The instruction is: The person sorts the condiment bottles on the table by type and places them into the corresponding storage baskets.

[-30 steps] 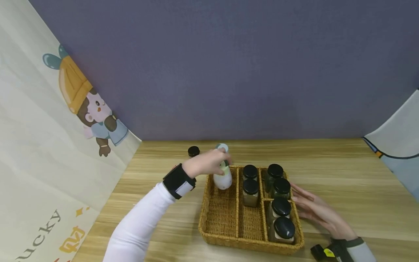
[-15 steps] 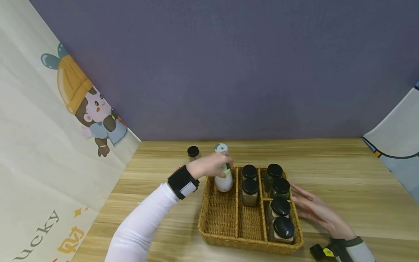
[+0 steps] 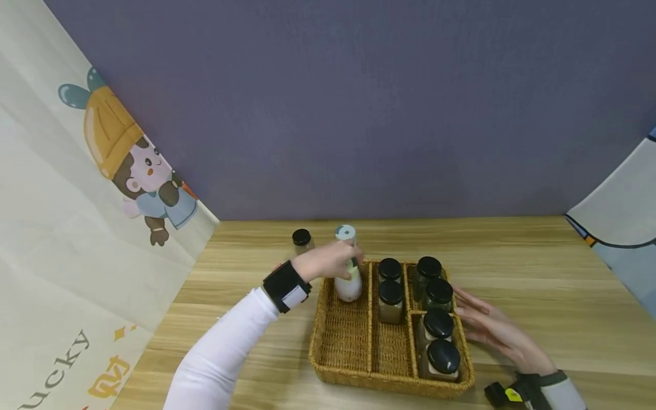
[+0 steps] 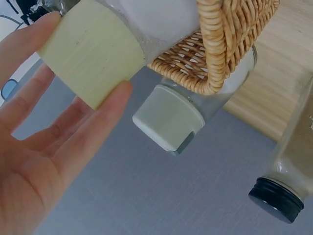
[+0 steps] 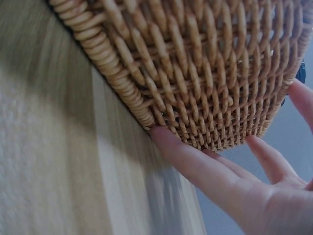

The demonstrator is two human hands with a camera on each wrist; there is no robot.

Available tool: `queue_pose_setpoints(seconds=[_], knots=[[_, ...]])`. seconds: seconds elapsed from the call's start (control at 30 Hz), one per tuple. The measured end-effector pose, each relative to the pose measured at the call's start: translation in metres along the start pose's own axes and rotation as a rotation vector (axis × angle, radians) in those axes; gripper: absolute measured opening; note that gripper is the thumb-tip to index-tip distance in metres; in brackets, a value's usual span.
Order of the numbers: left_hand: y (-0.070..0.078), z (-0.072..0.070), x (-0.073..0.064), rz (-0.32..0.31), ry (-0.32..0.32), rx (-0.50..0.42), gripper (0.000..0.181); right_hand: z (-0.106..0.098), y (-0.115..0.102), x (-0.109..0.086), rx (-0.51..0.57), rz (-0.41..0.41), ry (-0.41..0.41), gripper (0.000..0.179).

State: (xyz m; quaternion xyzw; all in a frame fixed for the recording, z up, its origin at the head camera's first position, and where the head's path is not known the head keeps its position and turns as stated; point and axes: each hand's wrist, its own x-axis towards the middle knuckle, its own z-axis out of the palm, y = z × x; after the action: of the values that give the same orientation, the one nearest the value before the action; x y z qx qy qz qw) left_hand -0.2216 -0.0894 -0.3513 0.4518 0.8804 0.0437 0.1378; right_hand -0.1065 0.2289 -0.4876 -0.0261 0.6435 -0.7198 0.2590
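My left hand [image 3: 329, 259] pinches the pale yellow-green lid [image 4: 93, 54] of a jar with white contents [image 3: 348, 289], thumb on one side and fingers on the other. This jar is in the back of the left compartment of a wicker basket [image 3: 389, 376]; whether its base touches the bottom I cannot tell. On the basket's right side, the fingertips of my right hand [image 3: 499, 327] touch the woven wall [image 5: 205, 88], with the fingers mostly straight. The middle compartment holds two black-lidded jars [image 3: 391, 304]. Black-lidded jars [image 3: 439, 293] also fill both right compartments.
Behind the basket stands a jar with a grey-green flip lid [image 4: 168, 120]. Left of it is a black-capped jar [image 3: 302, 238] with brownish contents, partly hidden by my left hand. The wooden table [image 3: 564, 273] ends at a dark blue-grey wall panel [image 3: 384, 114].
My left hand and the white jar have come slightly down and toward me in the left compartment. More of the jars behind the basket shows. My right hand stays against the basket.
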Motion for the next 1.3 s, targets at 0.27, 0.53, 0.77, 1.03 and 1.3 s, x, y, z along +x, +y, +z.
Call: queue_pose_setpoints(seconds=[0.27, 0.53, 0.77, 1.03, 1.3], knots=[[0.000, 0.006, 0.002, 0.011, 0.003, 0.016, 0.031, 0.000, -0.002, 0.000, 0.002, 0.016, -0.006, 0.062], [0.003, 0.010, -0.004, 0.014, -0.010, 0.027, 0.031, 0.009, 0.001, -0.006, 0.006, 0.018, 0.000, 0.062], [0.004, 0.012, -0.009, 0.025, -0.007, 0.036, 0.031, 0.017, 0.003, -0.013, 0.003, 0.037, 0.030, 0.063], [0.002, 0.012, -0.001, 0.002, 0.013, 0.013, 0.031, 0.005, -0.002, -0.006, -0.002, 0.036, 0.025, 0.064], [0.001, 0.012, 0.007, -0.029, 0.015, -0.007, 0.035, -0.012, -0.006, 0.003, -0.007, 0.005, -0.016, 0.060]])
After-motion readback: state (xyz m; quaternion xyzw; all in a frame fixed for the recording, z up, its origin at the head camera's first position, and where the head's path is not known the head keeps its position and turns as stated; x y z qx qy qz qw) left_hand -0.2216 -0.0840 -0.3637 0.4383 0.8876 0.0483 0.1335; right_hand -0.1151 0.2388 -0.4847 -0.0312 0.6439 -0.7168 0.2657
